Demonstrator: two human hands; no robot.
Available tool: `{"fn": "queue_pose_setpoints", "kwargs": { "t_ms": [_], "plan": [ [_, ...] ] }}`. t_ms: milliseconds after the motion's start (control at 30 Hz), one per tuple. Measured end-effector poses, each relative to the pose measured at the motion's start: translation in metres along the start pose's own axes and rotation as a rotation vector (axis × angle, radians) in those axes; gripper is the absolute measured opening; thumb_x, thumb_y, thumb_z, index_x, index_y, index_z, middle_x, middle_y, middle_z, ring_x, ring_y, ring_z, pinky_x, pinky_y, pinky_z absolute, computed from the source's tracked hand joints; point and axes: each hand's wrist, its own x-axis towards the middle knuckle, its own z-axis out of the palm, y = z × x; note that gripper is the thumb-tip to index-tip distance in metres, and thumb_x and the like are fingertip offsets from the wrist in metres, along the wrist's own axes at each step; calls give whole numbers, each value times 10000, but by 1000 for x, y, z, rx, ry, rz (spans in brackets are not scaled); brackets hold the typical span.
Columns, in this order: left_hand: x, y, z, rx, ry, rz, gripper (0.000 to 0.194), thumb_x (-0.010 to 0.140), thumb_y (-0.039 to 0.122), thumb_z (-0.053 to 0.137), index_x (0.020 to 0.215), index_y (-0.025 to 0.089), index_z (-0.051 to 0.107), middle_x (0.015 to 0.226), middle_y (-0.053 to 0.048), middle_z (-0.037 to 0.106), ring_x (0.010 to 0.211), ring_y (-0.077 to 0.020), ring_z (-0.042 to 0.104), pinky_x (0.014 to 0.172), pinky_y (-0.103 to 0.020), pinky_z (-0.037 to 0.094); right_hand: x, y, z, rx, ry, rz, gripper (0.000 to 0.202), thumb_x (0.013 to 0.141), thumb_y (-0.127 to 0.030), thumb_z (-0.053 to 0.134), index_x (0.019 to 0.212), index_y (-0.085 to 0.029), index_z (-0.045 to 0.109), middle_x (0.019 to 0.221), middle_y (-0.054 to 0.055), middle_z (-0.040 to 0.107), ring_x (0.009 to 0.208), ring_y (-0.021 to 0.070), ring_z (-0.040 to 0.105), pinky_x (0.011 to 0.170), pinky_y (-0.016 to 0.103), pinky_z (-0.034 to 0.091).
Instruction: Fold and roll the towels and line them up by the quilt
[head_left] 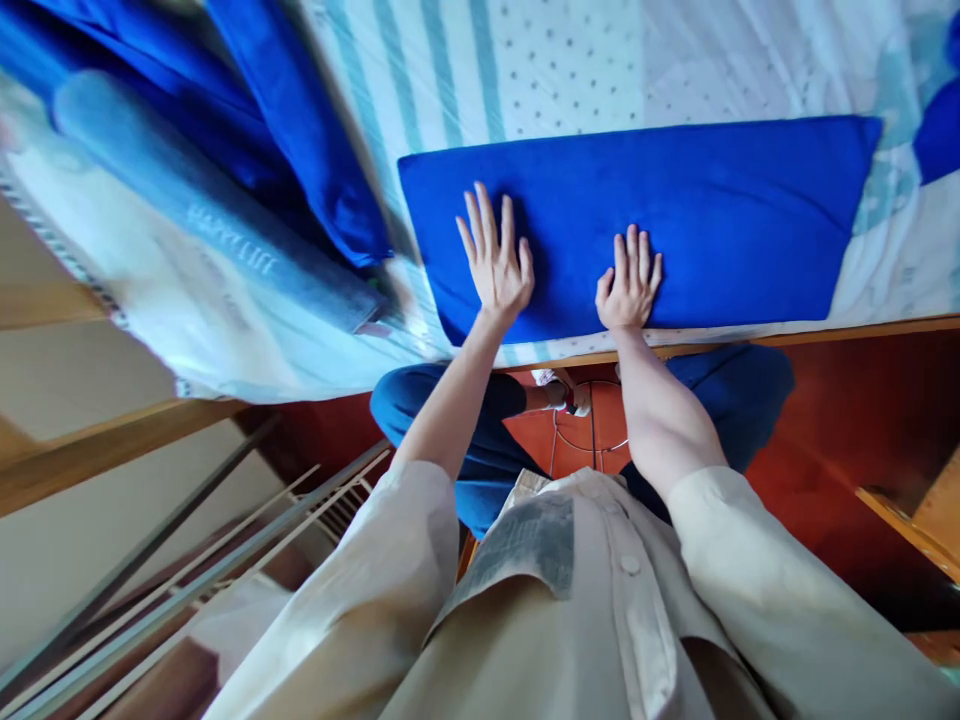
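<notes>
A folded blue cloth, long and roughly rectangular, lies flat on the patterned bedsheet close to the bed's front edge. My left hand rests on its left part, fingers stretched and spread, palm down. Right of the middle, my right hand presses flat on the same cloth near its front edge, its fingers extended and closer together. Neither hand grips anything. Faint creases run across the cloth's right end.
A rolled denim-blue cloth with pale lettering lies at the left, beside a heap of blue fabric. More blue fabric shows at the right edge. A wooden bed rail borders the sheet. Metal rack bars stand lower left.
</notes>
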Motion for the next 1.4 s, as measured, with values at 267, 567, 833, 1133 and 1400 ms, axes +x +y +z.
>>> {"fn": "queue_pose_setpoints", "kwargs": {
  "t_ms": [267, 567, 833, 1133, 1400],
  "plan": [
    [-32, 28, 26, -92, 1, -15, 685, 951, 418, 500, 1603, 216, 460, 1735, -67, 299, 1654, -269, 80, 1358, -519, -28, -2, -7, -10, -40, -60, 46, 616, 1041, -280, 288, 1638, -217, 424, 1707, 79, 378, 1634, 221, 238, 1349, 526, 132],
    [-28, 27, 26, -128, 37, -43, 695, 892, 463, 553, 1545, 226, 541, 1707, -95, 364, 1630, -346, 209, 1350, -590, 25, 32, 17, -47, -32, -175, -94, 603, 1071, -315, 310, 1669, -247, 348, 1733, 54, 330, 1651, 222, 180, 1354, 523, 125],
    [-28, 25, 27, -102, 48, -60, 686, 866, 471, 544, 1525, 279, 569, 1707, -27, 372, 1616, -361, 255, 1365, -560, 61, 115, 168, -106, -263, -97, -28, 644, 1111, -423, 183, 1677, -136, 288, 1756, 120, 259, 1650, 202, 181, 1344, 494, 142],
    [-29, 29, 26, 61, 24, -53, 699, 885, 390, 468, 1533, 142, 553, 1688, -128, 397, 1627, -308, 242, 1348, -539, 107, 159, 273, -129, -274, 5, 25, 696, 1107, -501, 78, 1698, -175, 246, 1761, 118, 236, 1655, 175, 144, 1336, 482, 151],
    [-27, 21, 28, -7, -30, -76, 723, 880, 382, 522, 1573, 177, 502, 1714, -120, 356, 1637, -343, 184, 1342, -564, 41, 91, 250, -138, -253, 11, -78, 699, 1102, -491, 98, 1707, -165, 224, 1773, 114, 192, 1666, 241, 74, 1341, 553, 104]
  ]
}}
